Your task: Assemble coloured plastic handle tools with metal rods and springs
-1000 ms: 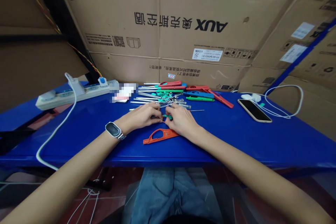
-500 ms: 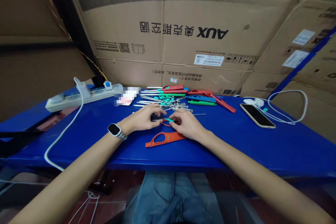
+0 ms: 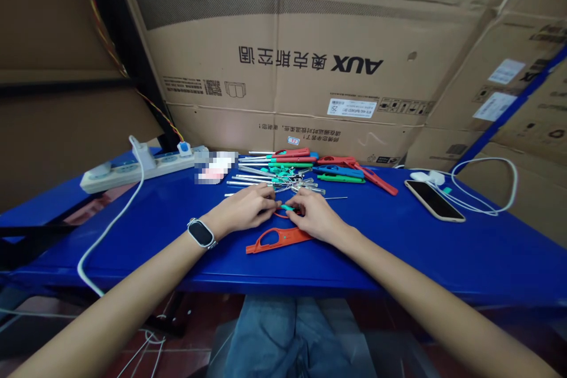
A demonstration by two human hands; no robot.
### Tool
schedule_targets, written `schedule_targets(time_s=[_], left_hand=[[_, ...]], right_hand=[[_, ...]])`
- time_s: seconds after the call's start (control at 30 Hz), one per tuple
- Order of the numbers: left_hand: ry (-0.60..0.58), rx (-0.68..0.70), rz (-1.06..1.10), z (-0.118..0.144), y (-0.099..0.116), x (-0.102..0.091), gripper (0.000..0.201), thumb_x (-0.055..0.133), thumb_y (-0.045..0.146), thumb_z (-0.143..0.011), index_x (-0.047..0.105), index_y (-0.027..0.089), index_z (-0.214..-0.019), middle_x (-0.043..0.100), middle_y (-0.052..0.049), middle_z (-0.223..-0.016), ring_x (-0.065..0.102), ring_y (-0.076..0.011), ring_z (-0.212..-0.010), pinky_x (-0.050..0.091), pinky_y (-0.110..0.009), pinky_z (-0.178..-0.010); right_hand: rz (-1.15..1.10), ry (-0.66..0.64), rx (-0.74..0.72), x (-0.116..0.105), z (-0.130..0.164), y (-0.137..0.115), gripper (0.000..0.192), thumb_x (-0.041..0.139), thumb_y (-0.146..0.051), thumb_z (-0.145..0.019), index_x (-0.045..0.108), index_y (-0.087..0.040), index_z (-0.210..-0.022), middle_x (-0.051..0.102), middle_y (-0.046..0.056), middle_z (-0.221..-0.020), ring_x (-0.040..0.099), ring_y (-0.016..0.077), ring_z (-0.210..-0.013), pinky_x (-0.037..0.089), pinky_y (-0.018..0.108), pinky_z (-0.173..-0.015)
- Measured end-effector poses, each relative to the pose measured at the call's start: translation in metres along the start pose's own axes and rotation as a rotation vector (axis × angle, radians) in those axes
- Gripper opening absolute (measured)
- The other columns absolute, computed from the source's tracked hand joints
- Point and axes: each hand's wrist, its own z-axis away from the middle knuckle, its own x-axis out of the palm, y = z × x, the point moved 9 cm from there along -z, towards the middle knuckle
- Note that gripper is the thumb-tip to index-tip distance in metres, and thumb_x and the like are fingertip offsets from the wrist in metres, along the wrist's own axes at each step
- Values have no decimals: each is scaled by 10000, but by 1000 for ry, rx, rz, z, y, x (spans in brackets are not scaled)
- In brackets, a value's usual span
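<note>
- A large cardboard wall [image 3: 212,23] with upside-down print rose behind the blue table [image 3: 411,260].
- The table's near edge ran just before the person's legs [image 3: 283,336]; both hands were well in from it, and blue surface showed between the right forearm and the phone [image 3: 434,199].
- A power strip [image 3: 162,159] sat at the far left, its white cord [image 3: 142,172] falling over the near edge.
- Metal rods [image 3: 250,178] and coloured casings [image 3: 339,171] lay heaped beyond the hands.
- The right hand [image 3: 316,212] pinched a small green piece [image 3: 287,207] between fingertips.
- The left hand [image 3: 248,207] had its fingers drawn narrow beside that piece; whether it gripped anything could not be told.
- Compared with half a second before, the left fingertips had come closer together, while the orange shell [image 3: 286,239] stayed below the hands, its right end beside the right hand.
</note>
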Motion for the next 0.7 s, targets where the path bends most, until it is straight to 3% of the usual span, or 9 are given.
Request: schedule_targets(time_s=[0.2,0.37,0.57,0.7], left_hand=[[-25,-15,-72,11,3,1,380,353,288,-1040,667,208,-1239,618,-99,-1060,591,-217,-949,505,-356,-859],[-44,-11,-131,11,4,2,380,367,273,-1037,645,211,-1288,618,-104,-1068,587,-234,-958,507,-384,-862],[-29,-36,-81,13,-1,2,379,375,256,-1034,624,253,-1320,621,-91,-1117,586,-232,-997,502,-377,-885],[-32,-61,-42,14,-3,0,394,388,200,-1003,632,240,-1310,621,-92,-1130,585,-235,-1022,503,-369,-886]], right_hand=[[-21,20,0,2,0,3,126,681,-202,-847,751,-158,-943,565,33,-807,535,142,-691,434,281,-672],[-37,-24,54,0,-2,3,164,692,-204,-839,750,-148,-983,573,38,-830,536,135,-680,445,281,-672],[-35,19,17,-29,-8,10,350,504,-11,-852,713,-160,-1090,593,56,-950,552,129,-733,441,269,-702],[41,-49,-7,-32,-2,23,247,555,-83,-870,715,-166,-1039,596,66,-982,573,145,-770,444,276,-704]])
